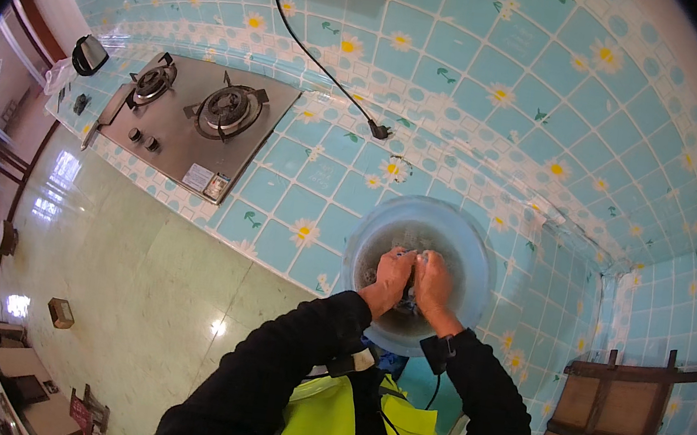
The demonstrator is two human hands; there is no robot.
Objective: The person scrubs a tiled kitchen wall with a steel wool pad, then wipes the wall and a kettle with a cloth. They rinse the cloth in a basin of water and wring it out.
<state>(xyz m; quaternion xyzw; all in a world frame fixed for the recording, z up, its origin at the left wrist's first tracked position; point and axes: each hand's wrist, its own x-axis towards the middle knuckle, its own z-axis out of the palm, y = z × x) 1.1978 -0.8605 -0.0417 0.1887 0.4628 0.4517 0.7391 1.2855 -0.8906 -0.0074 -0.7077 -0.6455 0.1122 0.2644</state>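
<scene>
A round light-blue plastic basin stands on the tiled countertop before me. In it is murky grey-brown water with some suds at the left. My left hand and my right hand meet over the middle of the basin, knuckles side by side and fingers curled inward. Between them they grip a dark wet cloth-like item; most of it is hidden by the hands, and its exact kind cannot be told. Small bluish bits show at the fingertips.
Left along the counter is a two-burner gas stove. A black power plug dangles on its cord behind the basin. An electric kettle sits at the far left. At right is a wooden stool-like piece. A small box lies on the floor.
</scene>
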